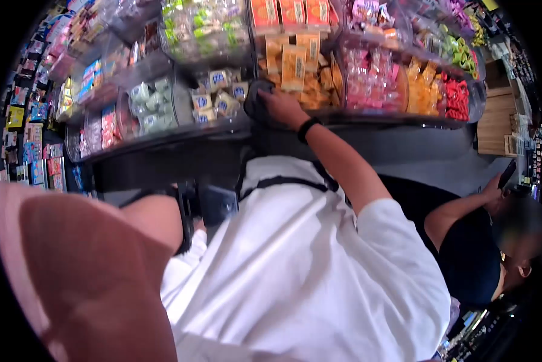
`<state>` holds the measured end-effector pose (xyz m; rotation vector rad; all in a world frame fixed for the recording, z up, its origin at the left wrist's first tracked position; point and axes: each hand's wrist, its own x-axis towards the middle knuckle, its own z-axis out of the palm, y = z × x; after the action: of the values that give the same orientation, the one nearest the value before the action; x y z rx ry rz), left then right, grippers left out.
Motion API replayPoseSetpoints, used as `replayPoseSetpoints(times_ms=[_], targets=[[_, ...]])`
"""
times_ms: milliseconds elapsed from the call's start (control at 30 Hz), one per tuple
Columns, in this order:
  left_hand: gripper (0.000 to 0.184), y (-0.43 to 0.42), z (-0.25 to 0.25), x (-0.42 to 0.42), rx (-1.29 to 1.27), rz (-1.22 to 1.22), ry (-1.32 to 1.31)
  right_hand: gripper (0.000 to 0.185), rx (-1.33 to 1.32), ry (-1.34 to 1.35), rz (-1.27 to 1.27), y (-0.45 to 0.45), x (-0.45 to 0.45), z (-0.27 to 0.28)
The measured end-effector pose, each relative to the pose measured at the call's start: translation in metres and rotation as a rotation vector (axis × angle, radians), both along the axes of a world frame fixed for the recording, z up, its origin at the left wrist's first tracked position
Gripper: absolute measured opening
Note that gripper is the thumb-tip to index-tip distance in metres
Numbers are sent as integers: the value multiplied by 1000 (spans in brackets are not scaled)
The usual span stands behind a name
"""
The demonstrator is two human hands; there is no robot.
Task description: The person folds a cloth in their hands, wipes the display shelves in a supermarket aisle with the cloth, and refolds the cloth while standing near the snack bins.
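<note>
My right hand [284, 108], with a black band on its wrist, reaches forward to the front edge of the candy bins. Its fingers are bent onto a dark rounded object [259, 104] whose kind I cannot make out. Just behind are orange-wrapped sweets [313, 96] with orange printed cards [293, 67]. To the left of the dark object lie white-and-blue wrapped sweets [219, 99]. Large blurred bare skin [96, 271] fills the left side, close to the camera; my left hand's fingers cannot be made out there.
Pink sweets [370, 78] and red sweets [456, 99] fill bins on the right; pale green ones [152, 108] sit at left. A person in dark clothes [470, 259] holds a phone [507, 175] at right. A dark flat device [219, 202] shows left of my white shirt [307, 253].
</note>
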<state>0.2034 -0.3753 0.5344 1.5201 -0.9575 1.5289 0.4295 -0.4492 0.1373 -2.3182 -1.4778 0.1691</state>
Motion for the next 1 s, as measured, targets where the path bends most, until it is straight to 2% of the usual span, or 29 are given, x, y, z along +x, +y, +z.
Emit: replayPoseSetpoints(times_ms=[100,167,233,267,300,400,467,500,533,600,667,767,867,933,1000], targets=[[34,7,-5,20,-36,95,-8,44,12,-43,-65,-1,-16,-1],[33,16,-29,44,-101,200,99,42,15,20,-57,5,-14,1],[33,33,-87,81,-194,349,477,39,81,21,-82,11,-7,4],[26,45,-125,91,-220,412,861,37,129,9,-107,16,-2,9],[23,56,-170,109,-292,386,1030,34,97,24,-167,23,0,22],[35,81,-283,135,-247,531,1424,30,118,23,-168,37,16,12],[46,87,-337,140,-98,535,1456,29,90,38,-155,34,9,9],[53,85,-351,138,-167,384,1581,29,69,42,-134,34,6,9],[61,83,-371,133,-8,397,1607,32,59,64,-141,31,-2,6],[69,62,-369,121,2,371,1762,46,23,116,-133,23,-17,0],[74,67,-372,118,48,289,1801,50,31,162,-131,20,-20,-3],[74,87,-382,131,113,342,1757,43,3,90,-127,33,-8,11],[68,104,-367,165,115,397,1697,39,90,20,-203,55,16,12],[65,114,-364,182,99,428,1703,29,123,17,-241,68,27,16],[64,122,-359,188,138,416,1764,30,85,71,-238,75,34,13]])
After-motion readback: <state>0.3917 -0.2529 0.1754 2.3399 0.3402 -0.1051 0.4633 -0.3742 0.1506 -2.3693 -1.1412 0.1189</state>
